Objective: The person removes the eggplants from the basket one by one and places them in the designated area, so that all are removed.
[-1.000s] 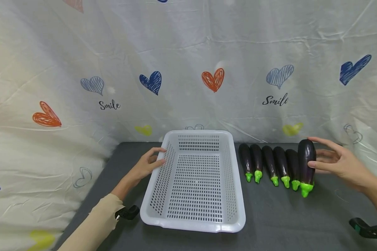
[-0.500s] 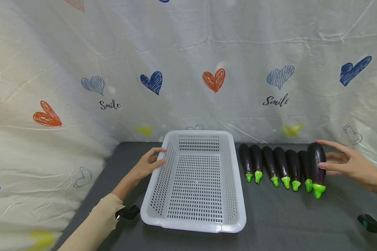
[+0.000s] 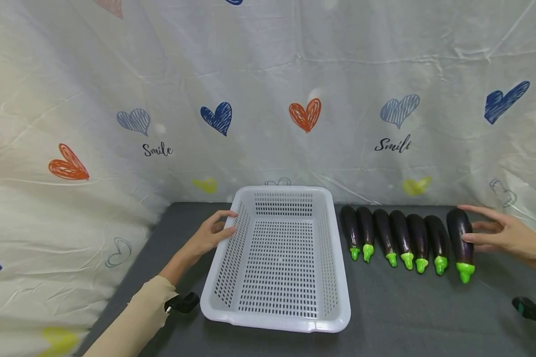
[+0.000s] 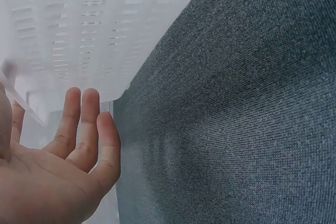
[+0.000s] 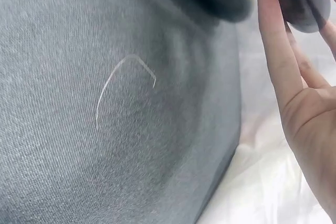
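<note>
In the head view my left hand holds the left rim of a white perforated plastic basket, its thumb and index fingertip on the edge. The left wrist view shows the other fingers bent up beside the basket's slotted outer wall. Off to the right, my right hand grips a glossy dark purple eggplant between thumb and fingers, its green stem end towards me. This eggplant is at the right end of a row of several eggplants. Whether it rests fully on the table I cannot tell.
A dark grey cloth covers the table. The row of eggplants lies just right of the basket. Behind stands a pale curtain printed with hearts and "Smile". Near the right hand a thin pale thread lies on the cloth.
My right hand has moved right and slightly towards me with the eggplant, lowering it to the end of the row. The neighbouring eggplant has come into full view. The left hand stays put.
</note>
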`<state>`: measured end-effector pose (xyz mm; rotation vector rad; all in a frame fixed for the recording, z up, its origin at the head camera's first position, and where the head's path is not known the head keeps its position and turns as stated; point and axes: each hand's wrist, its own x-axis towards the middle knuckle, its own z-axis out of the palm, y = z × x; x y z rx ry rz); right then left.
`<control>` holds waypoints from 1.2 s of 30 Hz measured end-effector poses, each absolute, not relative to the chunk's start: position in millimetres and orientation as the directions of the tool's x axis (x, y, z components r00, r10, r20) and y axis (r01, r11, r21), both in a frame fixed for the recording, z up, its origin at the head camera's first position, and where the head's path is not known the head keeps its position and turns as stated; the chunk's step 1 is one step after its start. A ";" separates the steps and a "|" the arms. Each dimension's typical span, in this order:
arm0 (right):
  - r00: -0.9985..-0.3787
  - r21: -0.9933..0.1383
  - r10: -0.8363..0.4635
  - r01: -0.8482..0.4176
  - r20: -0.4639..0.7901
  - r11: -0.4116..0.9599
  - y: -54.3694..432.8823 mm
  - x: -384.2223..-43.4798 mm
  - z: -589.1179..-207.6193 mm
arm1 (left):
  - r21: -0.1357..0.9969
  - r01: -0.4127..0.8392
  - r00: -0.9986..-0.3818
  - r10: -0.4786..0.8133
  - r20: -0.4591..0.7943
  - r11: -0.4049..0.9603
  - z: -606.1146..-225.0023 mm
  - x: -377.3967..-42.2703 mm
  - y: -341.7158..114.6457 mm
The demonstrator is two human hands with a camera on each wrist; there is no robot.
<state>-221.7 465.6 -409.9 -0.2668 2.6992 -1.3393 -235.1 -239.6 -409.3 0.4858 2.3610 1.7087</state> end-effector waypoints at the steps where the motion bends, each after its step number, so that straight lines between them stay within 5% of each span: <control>1: -0.978 -0.798 -0.207 -0.100 -0.031 0.594 467.5 -222.7 -411.2 | 0.947 0.153 -0.929 0.368 0.040 0.283 -409.4 -235.2 -239.8; 16: -0.968 -0.833 -0.199 0.021 -0.156 0.552 484.3 -237.2 -431.4 | 0.944 0.156 -0.930 0.364 0.042 0.290 -411.7 -237.3 -240.8; 36: -0.973 -0.784 -0.165 0.025 -0.161 0.620 483.8 -243.2 -434.0 | 0.943 0.144 -0.934 0.357 0.029 0.299 -409.8 -235.8 -239.9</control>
